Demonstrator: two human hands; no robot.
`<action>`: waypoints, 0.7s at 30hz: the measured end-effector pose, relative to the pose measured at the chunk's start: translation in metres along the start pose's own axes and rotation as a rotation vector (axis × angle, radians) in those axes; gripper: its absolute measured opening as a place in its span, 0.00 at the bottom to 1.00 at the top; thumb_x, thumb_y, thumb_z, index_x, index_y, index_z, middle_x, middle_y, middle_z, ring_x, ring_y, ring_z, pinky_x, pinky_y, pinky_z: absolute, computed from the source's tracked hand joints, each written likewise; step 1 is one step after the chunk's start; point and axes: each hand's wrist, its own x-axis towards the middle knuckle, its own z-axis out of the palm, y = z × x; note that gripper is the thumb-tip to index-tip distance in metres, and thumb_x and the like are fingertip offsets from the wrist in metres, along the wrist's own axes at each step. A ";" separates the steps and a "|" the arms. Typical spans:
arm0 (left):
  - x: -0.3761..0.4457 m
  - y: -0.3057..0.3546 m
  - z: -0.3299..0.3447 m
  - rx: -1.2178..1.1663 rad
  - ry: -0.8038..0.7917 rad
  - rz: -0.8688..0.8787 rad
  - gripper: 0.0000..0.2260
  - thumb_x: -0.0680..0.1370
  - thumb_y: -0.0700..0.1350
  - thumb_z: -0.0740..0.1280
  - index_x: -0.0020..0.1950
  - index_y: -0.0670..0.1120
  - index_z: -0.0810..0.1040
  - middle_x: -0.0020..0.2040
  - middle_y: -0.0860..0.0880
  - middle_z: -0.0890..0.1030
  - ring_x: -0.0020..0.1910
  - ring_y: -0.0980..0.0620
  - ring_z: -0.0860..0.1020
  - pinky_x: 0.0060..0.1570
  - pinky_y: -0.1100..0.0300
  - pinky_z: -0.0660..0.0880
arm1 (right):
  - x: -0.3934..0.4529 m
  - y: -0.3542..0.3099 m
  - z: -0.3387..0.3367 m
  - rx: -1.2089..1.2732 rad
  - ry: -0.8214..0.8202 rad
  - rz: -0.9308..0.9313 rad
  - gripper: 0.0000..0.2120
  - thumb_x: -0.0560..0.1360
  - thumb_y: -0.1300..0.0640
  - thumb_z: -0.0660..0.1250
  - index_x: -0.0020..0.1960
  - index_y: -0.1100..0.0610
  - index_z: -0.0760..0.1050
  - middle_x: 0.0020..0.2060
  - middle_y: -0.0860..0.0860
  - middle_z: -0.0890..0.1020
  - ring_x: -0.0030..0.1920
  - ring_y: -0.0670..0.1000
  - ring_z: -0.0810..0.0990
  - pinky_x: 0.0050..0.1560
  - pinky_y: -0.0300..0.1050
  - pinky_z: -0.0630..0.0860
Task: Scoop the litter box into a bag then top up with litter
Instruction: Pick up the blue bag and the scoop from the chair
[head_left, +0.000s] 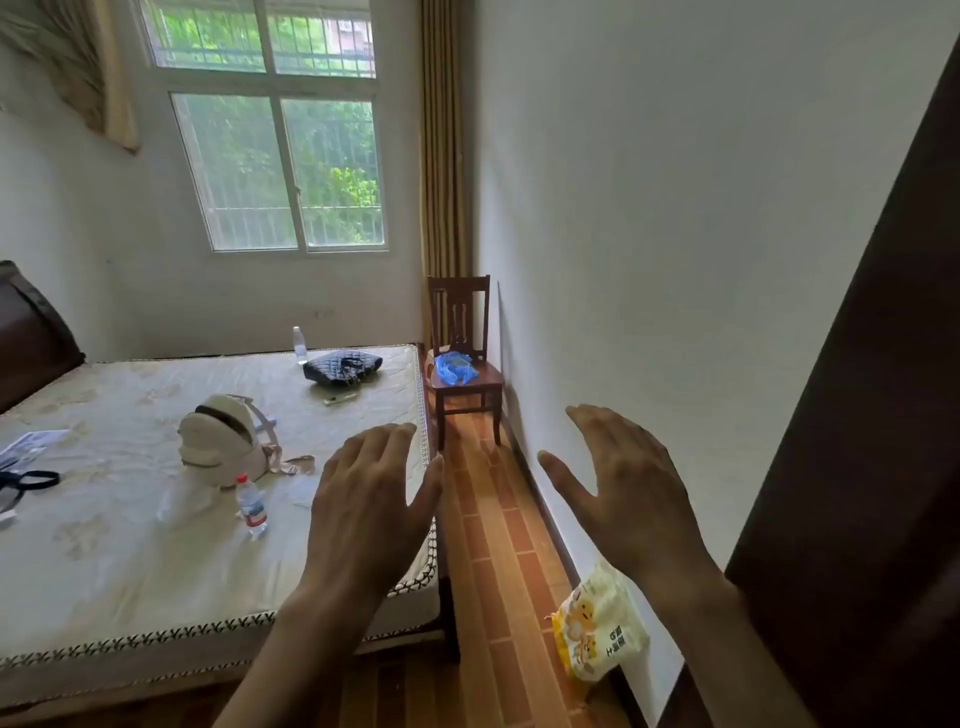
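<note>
We hold our left hand (366, 512) and right hand (626, 496) up, each grip spread (holding nothing), the litter bag (597, 631) leaning against the wall (675, 234).

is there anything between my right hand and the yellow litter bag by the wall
Nothing visible. The right hand is held open in the air, and the litter bag leans on the wall below it, down on the floor. Only the forearm overlaps the bag's top edge in this view.

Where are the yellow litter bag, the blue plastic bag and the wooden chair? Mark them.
yellow litter bag (597, 631): head view, printed front.
blue plastic bag (454, 368): head view, crumpled middle.
wooden chair (460, 312): head view, backrest slats.
</note>
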 end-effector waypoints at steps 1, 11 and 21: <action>0.011 0.005 0.009 -0.031 -0.005 -0.003 0.27 0.81 0.63 0.54 0.70 0.47 0.75 0.66 0.47 0.81 0.65 0.46 0.78 0.62 0.48 0.76 | 0.010 0.008 0.006 0.015 0.014 -0.004 0.31 0.79 0.32 0.53 0.72 0.50 0.72 0.68 0.50 0.78 0.68 0.53 0.77 0.66 0.44 0.63; 0.123 0.043 0.094 -0.011 0.049 -0.018 0.22 0.82 0.59 0.60 0.68 0.47 0.76 0.64 0.47 0.82 0.63 0.46 0.79 0.60 0.50 0.76 | 0.116 0.091 0.067 0.010 0.054 -0.010 0.31 0.78 0.32 0.54 0.69 0.52 0.76 0.64 0.53 0.81 0.63 0.57 0.81 0.64 0.50 0.70; 0.200 0.031 0.154 0.037 0.047 -0.001 0.20 0.82 0.58 0.61 0.66 0.48 0.77 0.63 0.47 0.82 0.62 0.47 0.79 0.62 0.50 0.75 | 0.194 0.121 0.122 0.021 0.023 0.021 0.33 0.78 0.31 0.52 0.69 0.52 0.76 0.65 0.53 0.81 0.65 0.58 0.80 0.65 0.52 0.69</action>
